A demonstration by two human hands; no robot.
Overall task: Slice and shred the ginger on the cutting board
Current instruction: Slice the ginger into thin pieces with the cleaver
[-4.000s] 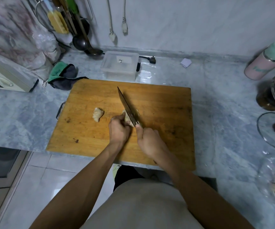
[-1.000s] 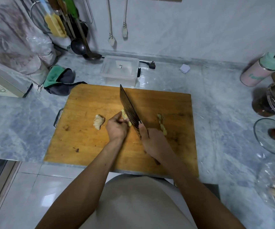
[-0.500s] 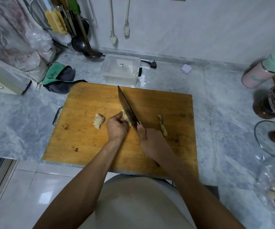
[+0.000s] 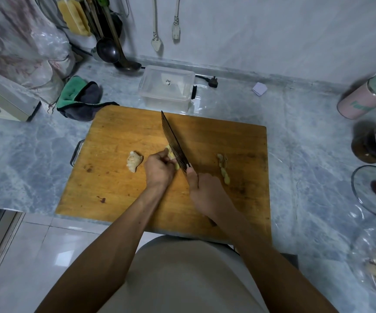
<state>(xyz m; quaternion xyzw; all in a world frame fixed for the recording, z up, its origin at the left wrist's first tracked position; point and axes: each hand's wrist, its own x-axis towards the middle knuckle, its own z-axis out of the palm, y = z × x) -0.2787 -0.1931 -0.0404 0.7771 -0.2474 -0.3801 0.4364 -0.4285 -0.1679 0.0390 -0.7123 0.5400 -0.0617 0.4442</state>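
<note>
Gripping the knife (image 4: 174, 144) in your right hand (image 4: 205, 190), you are pinning the ginger (image 4: 171, 155) mid-board with your left hand (image 4: 159, 169), its fingers (image 4: 165, 154) curled on it. They are sitting beside the blade; a slipping piece is risking a cut.

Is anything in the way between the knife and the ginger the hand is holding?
Nothing visible is. The knife in the right hand sits right against the ginger piece that the left hand pins to the cutting board. The left fingertips are very close to the blade.
</note>
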